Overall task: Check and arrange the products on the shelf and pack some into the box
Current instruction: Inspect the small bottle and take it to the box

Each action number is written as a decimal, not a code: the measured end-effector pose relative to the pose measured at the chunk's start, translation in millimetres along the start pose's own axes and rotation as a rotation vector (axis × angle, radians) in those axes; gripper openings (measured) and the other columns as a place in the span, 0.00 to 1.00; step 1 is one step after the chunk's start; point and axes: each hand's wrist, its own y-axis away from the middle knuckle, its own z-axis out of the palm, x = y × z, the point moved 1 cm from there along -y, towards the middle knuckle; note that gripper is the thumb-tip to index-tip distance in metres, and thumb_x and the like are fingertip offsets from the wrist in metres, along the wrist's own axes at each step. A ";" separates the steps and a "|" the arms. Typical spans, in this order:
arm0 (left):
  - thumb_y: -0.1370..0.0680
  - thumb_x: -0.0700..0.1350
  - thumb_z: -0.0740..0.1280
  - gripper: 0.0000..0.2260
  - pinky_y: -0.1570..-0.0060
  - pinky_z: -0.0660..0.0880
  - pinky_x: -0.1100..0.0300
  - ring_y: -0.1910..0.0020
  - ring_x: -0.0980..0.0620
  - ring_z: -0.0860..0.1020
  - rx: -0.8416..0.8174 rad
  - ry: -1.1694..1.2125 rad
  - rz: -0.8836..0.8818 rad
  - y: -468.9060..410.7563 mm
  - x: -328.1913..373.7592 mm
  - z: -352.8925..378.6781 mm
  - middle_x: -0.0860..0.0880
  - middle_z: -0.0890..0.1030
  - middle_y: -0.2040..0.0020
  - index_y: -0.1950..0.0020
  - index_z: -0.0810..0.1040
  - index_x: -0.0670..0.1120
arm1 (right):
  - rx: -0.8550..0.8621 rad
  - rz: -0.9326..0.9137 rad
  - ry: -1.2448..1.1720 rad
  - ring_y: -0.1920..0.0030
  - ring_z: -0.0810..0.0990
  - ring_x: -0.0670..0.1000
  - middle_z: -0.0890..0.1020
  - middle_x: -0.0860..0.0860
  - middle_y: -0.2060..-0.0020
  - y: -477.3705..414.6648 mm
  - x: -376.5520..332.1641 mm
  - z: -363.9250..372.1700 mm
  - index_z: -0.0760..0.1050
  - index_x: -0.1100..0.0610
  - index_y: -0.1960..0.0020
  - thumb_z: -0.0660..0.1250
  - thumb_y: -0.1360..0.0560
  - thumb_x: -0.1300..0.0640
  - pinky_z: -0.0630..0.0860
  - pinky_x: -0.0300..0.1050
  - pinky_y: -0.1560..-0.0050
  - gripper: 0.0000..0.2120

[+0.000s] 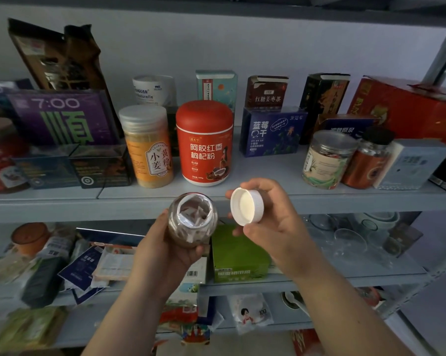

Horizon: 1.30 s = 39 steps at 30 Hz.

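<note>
Inspection step, judged: left hand (163, 249) grips the opened jar (192, 219) before the shelf (319, 199); right hand (273, 222) pinches its white lid (247, 206). Next: align lid, screw closed.

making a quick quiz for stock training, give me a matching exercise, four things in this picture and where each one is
Things
1. white cap
2. open jar
3. red canister
4. green box

Places
A. standing on the upper shelf
B. held in the left hand
C. on the lower shelf
D. held in the right hand

Pairs: 1-D, 2-B, 3-A, 4-C
</note>
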 end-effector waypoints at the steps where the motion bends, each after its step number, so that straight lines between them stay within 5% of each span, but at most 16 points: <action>1: 0.14 0.47 0.55 0.16 0.75 0.77 0.60 0.42 0.34 0.77 -0.016 0.006 0.004 0.7 -1.0 1.5 0.38 0.84 0.46 0.40 0.80 0.42 | -0.011 -0.001 0.015 0.44 0.80 0.51 0.82 0.50 0.40 0.5 -0.7 0.8 0.76 0.36 0.43 0.67 0.30 0.66 0.81 0.50 0.47 0.27; 14: 0.15 0.49 0.58 0.14 0.75 0.76 0.60 0.63 0.50 0.83 0.104 -0.084 0.168 3.7 -1.3 -2.0 0.42 0.84 0.51 0.41 0.80 0.44 | -0.009 -0.090 0.126 0.46 0.80 0.57 0.80 0.54 0.43 7.9 -7.4 5.5 0.76 0.37 0.39 0.72 0.30 0.57 0.82 0.53 0.45 0.24; 17: 0.15 0.50 0.57 0.13 0.74 0.78 0.58 0.62 0.50 0.84 0.129 -0.173 0.229 6.2 0.6 -2.6 0.44 0.84 0.49 0.41 0.79 0.47 | -0.009 -0.125 0.295 0.45 0.81 0.52 0.80 0.44 0.44 9.1 -9.6 4.3 0.75 0.40 0.37 0.74 0.29 0.60 0.82 0.49 0.45 0.25; 21: 0.14 0.49 0.57 0.11 0.74 0.78 0.58 0.62 0.51 0.84 0.107 -0.256 0.310 14.9 6.0 -0.1 0.47 0.83 0.49 0.43 0.78 0.49 | 0.003 -0.262 0.598 0.39 0.77 0.42 0.78 0.40 0.41 10.0 -12.8 1.0 0.74 0.44 0.35 0.76 0.29 0.65 0.74 0.29 0.43 0.29; 30: 0.15 0.49 0.58 0.11 0.73 0.75 0.59 0.63 0.53 0.80 0.156 -0.463 0.349 26.6 9.0 -3.3 0.45 0.78 0.46 0.41 0.79 0.52 | -0.055 -0.357 0.750 0.37 0.76 0.41 0.77 0.40 0.39 19.4 -7.1 -3.9 0.74 0.47 0.32 0.72 0.28 0.54 0.76 0.35 0.40 0.24; 33: 0.15 0.49 0.58 0.11 0.72 0.75 0.58 0.59 0.49 0.79 0.163 -0.489 0.346 29.2 6.6 -5.5 0.44 0.79 0.46 0.41 0.79 0.53 | -0.056 -0.229 0.783 0.45 0.78 0.37 0.78 0.35 0.46 23.6 -4.8 -3.7 0.73 0.44 0.33 0.70 0.25 0.43 0.76 0.32 0.48 0.22; 36: 0.15 0.50 0.58 0.10 0.69 0.76 0.55 0.56 0.45 0.80 0.164 -0.541 0.348 30.7 5.4 -5.2 0.44 0.79 0.45 0.42 0.79 0.56 | -0.089 -0.023 0.766 0.57 0.81 0.41 0.81 0.40 0.57 23.5 -6.2 -5.5 0.73 0.46 0.38 0.59 0.26 0.26 0.81 0.43 0.61 0.29; 39: 0.15 0.50 0.59 0.10 0.70 0.76 0.56 0.57 0.46 0.79 0.188 -0.517 0.340 32.2 6.3 -3.7 0.44 0.79 0.45 0.43 0.80 0.55 | -0.182 0.077 0.690 0.46 0.78 0.37 0.75 0.34 0.43 28.6 -8.4 -7.2 0.61 0.35 0.27 0.64 0.30 0.28 0.81 0.43 0.50 0.34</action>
